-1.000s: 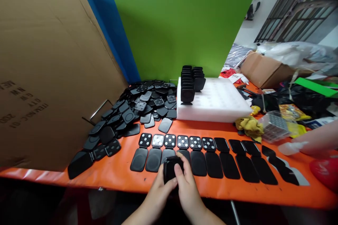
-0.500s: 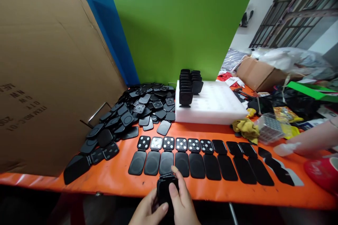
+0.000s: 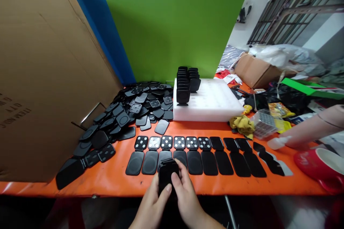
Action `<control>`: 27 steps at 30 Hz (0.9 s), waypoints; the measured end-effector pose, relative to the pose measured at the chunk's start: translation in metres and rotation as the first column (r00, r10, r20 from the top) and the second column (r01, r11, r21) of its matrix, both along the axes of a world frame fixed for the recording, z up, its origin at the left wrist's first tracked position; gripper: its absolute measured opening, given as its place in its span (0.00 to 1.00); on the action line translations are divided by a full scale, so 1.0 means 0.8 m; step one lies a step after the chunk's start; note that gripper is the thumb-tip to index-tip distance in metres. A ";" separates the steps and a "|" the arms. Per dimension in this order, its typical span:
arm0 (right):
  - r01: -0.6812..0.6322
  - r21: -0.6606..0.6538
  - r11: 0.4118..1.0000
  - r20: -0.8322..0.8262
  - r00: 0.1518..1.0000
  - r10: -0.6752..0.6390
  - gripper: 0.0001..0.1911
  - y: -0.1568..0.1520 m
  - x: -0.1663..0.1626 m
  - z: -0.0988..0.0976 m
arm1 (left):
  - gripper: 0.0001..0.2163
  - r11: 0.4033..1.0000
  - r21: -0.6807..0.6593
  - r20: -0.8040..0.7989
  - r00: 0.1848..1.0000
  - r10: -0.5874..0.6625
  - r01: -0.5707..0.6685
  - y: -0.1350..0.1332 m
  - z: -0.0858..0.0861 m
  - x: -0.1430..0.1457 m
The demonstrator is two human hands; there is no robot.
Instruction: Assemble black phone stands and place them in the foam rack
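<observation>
Near the table's front edge, my left hand (image 3: 153, 200) and my right hand (image 3: 186, 191) together grip a black folded panel piece (image 3: 168, 173). It seems to be a small stack of flat, rounded plates; my thumbs press its near face and my fingers wrap its sides. Just beyond it lies a row of unfolded black hinged panels (image 3: 195, 162), each a larger plate joined to a smaller square one. Several of the squares (image 3: 180, 142) on the left carry round silvery dots. The held piece covers part of the row's third and fourth panels.
A heap of black panels (image 3: 123, 120) lies at the left beside a big cardboard box (image 3: 53, 78). Upright black panels (image 3: 183, 94) stand in a white foam block (image 3: 212, 112). At the right are a yellow cloth (image 3: 242, 125), a clear box (image 3: 263, 124) and a red mug (image 3: 311, 168).
My hands have lifted the black piece slightly, keeping hold of it, and my right index finger has come down against its edge. The camera view has shifted a little.
</observation>
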State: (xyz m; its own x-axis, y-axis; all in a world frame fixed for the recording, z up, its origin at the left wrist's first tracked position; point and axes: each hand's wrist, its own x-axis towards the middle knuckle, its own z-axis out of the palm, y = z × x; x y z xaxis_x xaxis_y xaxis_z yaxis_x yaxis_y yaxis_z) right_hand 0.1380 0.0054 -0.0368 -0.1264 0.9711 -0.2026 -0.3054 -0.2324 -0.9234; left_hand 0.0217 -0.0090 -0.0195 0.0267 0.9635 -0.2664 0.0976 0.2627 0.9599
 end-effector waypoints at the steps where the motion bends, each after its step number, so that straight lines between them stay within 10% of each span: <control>1: -0.015 0.001 1.000 -0.009 1.000 0.015 0.20 0.001 0.002 0.002 | 0.20 1.000 0.000 0.009 1.000 0.012 -0.012 0.005 0.003 0.003; 13: 0.232 -0.112 0.966 0.148 0.965 -0.215 0.23 0.031 0.027 0.001 | 0.23 0.966 -0.247 0.224 0.965 0.135 -0.077 0.031 -0.007 0.014; 27: 0.202 -0.027 0.979 0.081 0.977 -0.199 0.18 0.028 0.003 -0.001 | 0.20 0.992 -0.074 0.338 0.933 0.125 -0.107 0.038 -0.009 0.027</control>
